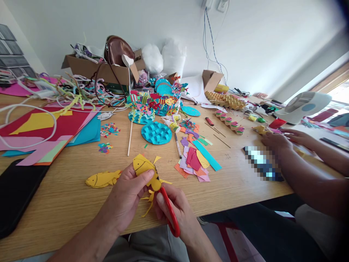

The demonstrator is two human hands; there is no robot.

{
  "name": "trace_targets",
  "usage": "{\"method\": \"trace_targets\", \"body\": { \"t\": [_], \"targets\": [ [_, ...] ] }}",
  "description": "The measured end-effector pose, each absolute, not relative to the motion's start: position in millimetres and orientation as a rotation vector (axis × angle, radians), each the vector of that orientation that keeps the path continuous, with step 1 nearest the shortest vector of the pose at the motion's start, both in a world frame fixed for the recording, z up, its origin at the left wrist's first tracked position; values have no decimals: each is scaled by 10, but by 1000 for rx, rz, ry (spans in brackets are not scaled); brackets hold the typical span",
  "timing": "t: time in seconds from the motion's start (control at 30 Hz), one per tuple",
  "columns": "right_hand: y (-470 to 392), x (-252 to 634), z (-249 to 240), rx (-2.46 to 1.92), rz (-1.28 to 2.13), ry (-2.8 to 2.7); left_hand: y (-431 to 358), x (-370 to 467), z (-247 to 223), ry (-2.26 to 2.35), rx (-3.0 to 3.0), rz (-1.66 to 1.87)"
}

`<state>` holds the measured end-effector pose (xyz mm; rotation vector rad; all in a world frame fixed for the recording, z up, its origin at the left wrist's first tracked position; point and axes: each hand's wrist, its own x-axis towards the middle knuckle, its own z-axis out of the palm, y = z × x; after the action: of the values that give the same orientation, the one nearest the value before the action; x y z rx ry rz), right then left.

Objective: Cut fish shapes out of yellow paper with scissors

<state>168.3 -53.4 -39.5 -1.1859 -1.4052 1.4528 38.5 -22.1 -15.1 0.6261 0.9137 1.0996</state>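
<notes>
Near the tabletop's (pixel 215 196) front edge, the left hand's (pixel 133 193) fingers pinch a yellow paper fish (pixel 144 167); the right hand's (pixel 176 209) fingers curl around red-handled scissors (pixel 171 214), blades at the fish. Beyond lie cut paper scraps (pixel 192 160), then a blue paper disc (pixel 156 133).

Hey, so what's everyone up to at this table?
The left hand holds a yellow paper fish while the right hand works red-handled scissors at its edge. More yellow cutouts lie to the left, near colored paper sheets. At the right, another person's hands are busy with small craft pieces.
</notes>
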Motion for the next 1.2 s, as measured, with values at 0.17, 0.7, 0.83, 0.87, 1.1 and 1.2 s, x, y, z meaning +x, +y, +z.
{"method": "trace_targets", "body": {
  "t": [0.17, 0.7, 0.83, 0.87, 1.1, 1.2],
  "targets": [
    [-547, 1683, -423, -1177, 1466, -1380, -224, 391, -142, 925, 626, 1100],
    [-561, 1707, -410, -1239, 1451, -1444, -212, 335, -133, 914, 692, 1054],
    [-569, 1718, -397, -1268, 1457, -1460, -217, 301, -134, 919, 732, 1037],
    [-570, 1720, -394, -1274, 1454, -1466, -217, 292, -134, 918, 739, 1029],
    [-577, 1736, -401, -1282, 1444, -1487, -208, 253, -132, 915, 747, 1002],
    [-580, 1746, -410, -1293, 1441, -1499, -207, 243, -139, 913, 744, 993]
  ]
}}
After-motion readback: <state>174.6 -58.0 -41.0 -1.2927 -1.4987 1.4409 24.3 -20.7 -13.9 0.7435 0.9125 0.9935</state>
